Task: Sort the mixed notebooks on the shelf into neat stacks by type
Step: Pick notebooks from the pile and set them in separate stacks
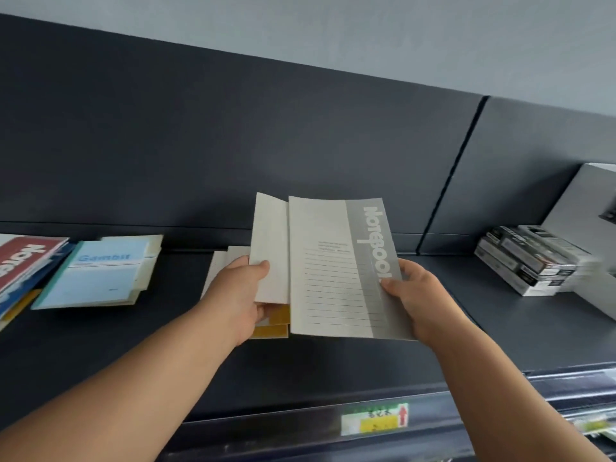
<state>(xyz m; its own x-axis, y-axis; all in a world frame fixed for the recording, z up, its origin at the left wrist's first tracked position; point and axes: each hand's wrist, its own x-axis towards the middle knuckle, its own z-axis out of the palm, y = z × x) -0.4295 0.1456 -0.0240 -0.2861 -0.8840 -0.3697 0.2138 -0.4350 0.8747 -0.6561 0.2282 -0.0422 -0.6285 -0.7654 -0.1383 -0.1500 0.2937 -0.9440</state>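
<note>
Grey notebook (pixel 336 268) is up off the shelf (pixel 333 368) at centre frame, lined cover facing us. The right hand (pixel 416 295) pinches its right edge at three o'clock, thumb on top and fingers curled behind. Just beside it at nine o'clock, the left hand (pixel 240 295) grips a cream notebook (pixel 270 248) by its lower end, thumb across the face, and the two covers overlap along their long edges. Yellow notebooks (pixel 271 325) peek out under the left hand at six o'clock; held or lying on the shelf, I cannot tell. This looks like splitting two types out of one pile, and the sort seems well short of done: far out at nine o'clock the blue Gambit notebook (pixel 96 278) sits skewed on paler ones, and a red notebook (pixel 23 261) slants over others. Next, by my reading, each book goes to a matching stack, and the cream one has a pale stack (pixel 216 265) just behind the left wrist. For room, bare shelf lies at six and four o'clock, short of the stacked boxes (pixel 526 258) at three. Watch the back panel (pixel 233 145) close behind at twelve, and the front lip with its price label (pixel 375 420) at six.
</note>
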